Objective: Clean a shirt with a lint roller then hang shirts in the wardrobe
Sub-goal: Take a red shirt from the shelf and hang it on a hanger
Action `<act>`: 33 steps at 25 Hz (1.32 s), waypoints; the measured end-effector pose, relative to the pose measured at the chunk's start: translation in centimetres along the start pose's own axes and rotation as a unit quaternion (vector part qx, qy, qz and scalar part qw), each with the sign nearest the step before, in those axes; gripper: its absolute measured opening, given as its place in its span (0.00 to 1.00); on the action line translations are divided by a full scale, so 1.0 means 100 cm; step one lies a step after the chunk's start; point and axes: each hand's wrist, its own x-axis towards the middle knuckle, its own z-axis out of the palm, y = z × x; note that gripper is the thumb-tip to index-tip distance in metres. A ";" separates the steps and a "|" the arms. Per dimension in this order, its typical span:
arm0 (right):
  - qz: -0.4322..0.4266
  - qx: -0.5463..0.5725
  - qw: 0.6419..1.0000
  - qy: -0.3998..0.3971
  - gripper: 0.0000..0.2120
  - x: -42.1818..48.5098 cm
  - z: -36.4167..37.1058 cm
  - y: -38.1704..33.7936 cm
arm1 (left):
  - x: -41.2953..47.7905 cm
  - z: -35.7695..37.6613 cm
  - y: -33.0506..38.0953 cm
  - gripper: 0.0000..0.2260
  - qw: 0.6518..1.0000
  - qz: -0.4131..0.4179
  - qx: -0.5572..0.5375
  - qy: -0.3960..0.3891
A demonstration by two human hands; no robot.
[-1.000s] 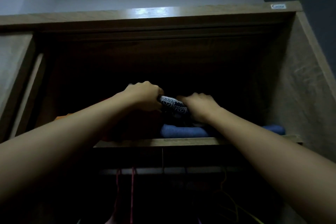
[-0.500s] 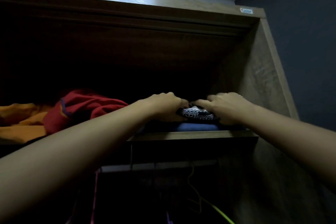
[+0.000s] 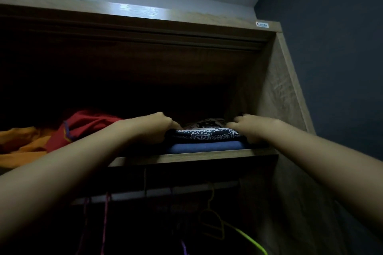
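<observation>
A folded dark shirt with a white pattern [image 3: 207, 133] lies on top of a folded blue garment [image 3: 205, 147] on the wardrobe's upper shelf [image 3: 196, 157]. My left hand [image 3: 155, 128] grips the patterned shirt's left end, fingers curled round its edge. My right hand [image 3: 246, 128] holds its right end, close to the wardrobe's right wall. The fingertips of both hands are partly hidden in the dark.
A crumpled red garment [image 3: 87, 124] and an orange one [image 3: 22, 143] lie on the shelf to the left. Below the shelf runs a hanging rail [image 3: 186, 189] with a yellow-green hanger [image 3: 238, 232] and pink hangers [image 3: 105, 223]. The wardrobe's side panel [image 3: 277, 97] stands at right.
My hands have moved apart along the patterned shirt, toward its two ends, so more of it shows between them. The view has shifted slightly.
</observation>
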 end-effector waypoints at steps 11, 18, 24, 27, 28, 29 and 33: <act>-0.113 0.253 0.961 -0.025 0.44 -0.042 -0.033 -0.042 | -0.071 -0.045 -0.054 0.38 0.992 -0.110 -0.053 -0.045; 0.098 0.211 0.972 0.032 0.43 -0.032 -0.015 -0.049 | -0.068 -0.004 -0.069 0.36 0.970 -0.202 -0.093 -0.101; 0.063 0.219 0.974 0.015 0.50 -0.030 -0.019 -0.067 | -0.069 -0.014 -0.070 0.31 0.943 -0.240 -0.180 -0.143; -0.084 0.237 0.960 0.125 0.43 -0.034 -0.021 -0.100 | -0.065 -0.007 -0.067 0.20 0.964 -0.218 -0.144 -0.052; -0.106 0.236 0.955 0.146 0.43 -0.035 -0.022 -0.110 | -0.063 -0.004 -0.067 0.18 0.969 -0.211 -0.130 -0.016; -0.108 0.233 0.954 0.157 0.44 -0.034 -0.021 -0.118 | -0.062 -0.001 -0.066 0.16 0.972 -0.205 -0.107 0.035; -0.085 0.226 0.953 0.182 0.47 -0.028 -0.013 -0.126 | -0.069 -0.004 -0.078 0.14 0.913 -0.226 -0.048 0.336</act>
